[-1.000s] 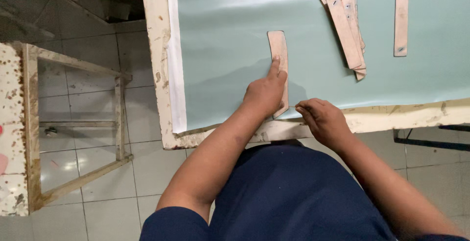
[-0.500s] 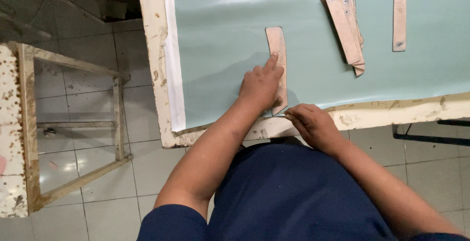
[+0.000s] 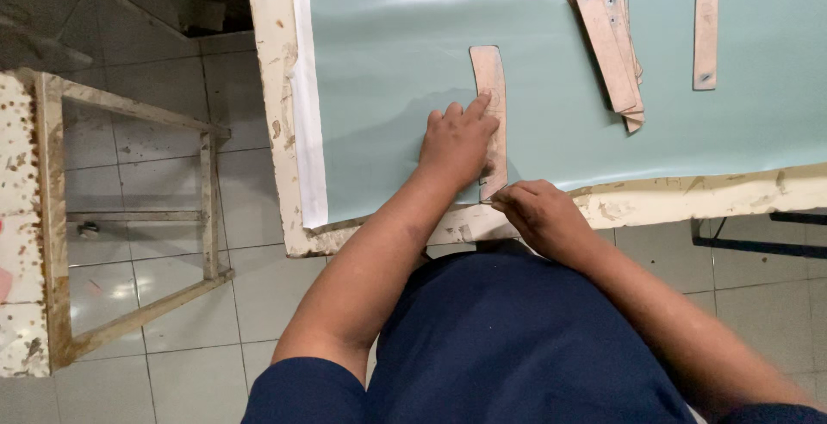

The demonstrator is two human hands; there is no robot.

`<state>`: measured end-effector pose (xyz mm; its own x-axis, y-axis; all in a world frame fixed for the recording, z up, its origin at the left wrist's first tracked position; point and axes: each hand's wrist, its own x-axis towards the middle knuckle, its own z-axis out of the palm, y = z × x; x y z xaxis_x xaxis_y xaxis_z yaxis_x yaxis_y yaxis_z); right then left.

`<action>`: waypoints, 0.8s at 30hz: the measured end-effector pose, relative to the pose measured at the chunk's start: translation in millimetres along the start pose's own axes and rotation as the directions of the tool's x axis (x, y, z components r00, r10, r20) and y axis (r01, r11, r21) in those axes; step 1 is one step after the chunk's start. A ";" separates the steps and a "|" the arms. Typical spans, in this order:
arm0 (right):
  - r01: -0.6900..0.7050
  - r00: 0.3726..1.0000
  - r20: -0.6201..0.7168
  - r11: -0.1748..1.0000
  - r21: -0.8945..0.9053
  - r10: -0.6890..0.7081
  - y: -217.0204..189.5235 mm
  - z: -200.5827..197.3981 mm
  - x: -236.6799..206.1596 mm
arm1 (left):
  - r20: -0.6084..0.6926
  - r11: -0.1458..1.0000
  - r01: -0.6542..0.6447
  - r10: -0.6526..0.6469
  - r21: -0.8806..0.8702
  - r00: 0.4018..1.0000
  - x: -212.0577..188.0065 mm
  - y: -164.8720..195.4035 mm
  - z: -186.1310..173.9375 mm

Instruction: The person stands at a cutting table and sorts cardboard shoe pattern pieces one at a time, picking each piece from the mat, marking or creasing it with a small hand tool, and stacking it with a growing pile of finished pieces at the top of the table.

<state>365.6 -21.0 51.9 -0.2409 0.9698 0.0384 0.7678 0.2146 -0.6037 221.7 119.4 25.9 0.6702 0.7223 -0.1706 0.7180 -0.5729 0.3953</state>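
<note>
My left hand (image 3: 457,144) is flat, palm down, fingers spread and pressing on the narrow curved tan cardboard template strip (image 3: 489,88), pinning it to the pale green sheet material (image 3: 388,62). Index finger points up along the strip's left edge. Strip runs roughly away from me, near end close to the table's front edge, far end toward the middle of the sheet

My right hand (image 3: 538,213) sits just right of the strip's near end, fingers curled tight together at the strip's lower corner. Looks like a pinch on something thin at the tip, can't tell what, too small to see. Hand rests over the front edge of the table

Green sheet covers most of the worn cream-painted wooden table (image 3: 267,62), with a white strip of backing (image 3: 306,114) showing along the sheet's left edge. Table edge paint is chipped and stained

Further up on the sheet, well apart from my hands: a loose pile of similar tan cardboard strips (image 3: 607,28), overlapping, angled. To its right a single straight tan strip (image 3: 706,23), lying alone

Left of the table, on the grey tiled floor (image 3: 172,303): a paint-spattered wooden frame stand (image 3: 52,217)

My dark blue shirt (image 3: 517,346) fills the bottom of the view
</note>
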 end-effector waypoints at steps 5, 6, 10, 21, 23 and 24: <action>0.007 0.998 -0.070 0.999 -0.034 -0.009 -0.2 -3.0 14.0 | -0.026 1.000 -0.003 0.003 -0.008 1.000 -1.0 -4.8 2.5; 0.004 0.997 -0.075 0.999 -0.045 -0.007 0.8 -3.8 15.9 | -0.020 1.000 0.001 -0.001 -0.005 1.000 -1.0 -4.9 2.4; 0.008 0.997 -0.069 0.990 -0.144 -0.019 3.5 -7.4 17.0 | -0.018 1.000 0.007 -0.008 -0.016 1.000 -0.9 -4.6 0.6; 0.046 0.994 -0.089 0.992 -0.117 -0.056 8.3 -7.8 29.3 | -0.067 1.000 -0.003 0.002 -0.017 0.998 2.5 -9.8 3.3; 0.034 0.993 -0.110 0.986 -0.161 -0.052 9.2 -7.6 33.3 | -0.073 1.000 -0.004 0.003 -0.011 0.997 2.3 -10.0 5.0; 0.002 0.994 -0.106 0.986 -0.165 -0.020 9.4 -7.4 35.5 | -0.084 1.000 -0.009 0.008 -0.012 0.996 2.6 -10.1 5.4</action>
<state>368.7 16.2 53.5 -0.1918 0.9721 0.1348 0.8548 0.2330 -0.4637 217.2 124.9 16.6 0.6575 0.7479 -0.0907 0.7097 -0.5746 0.4076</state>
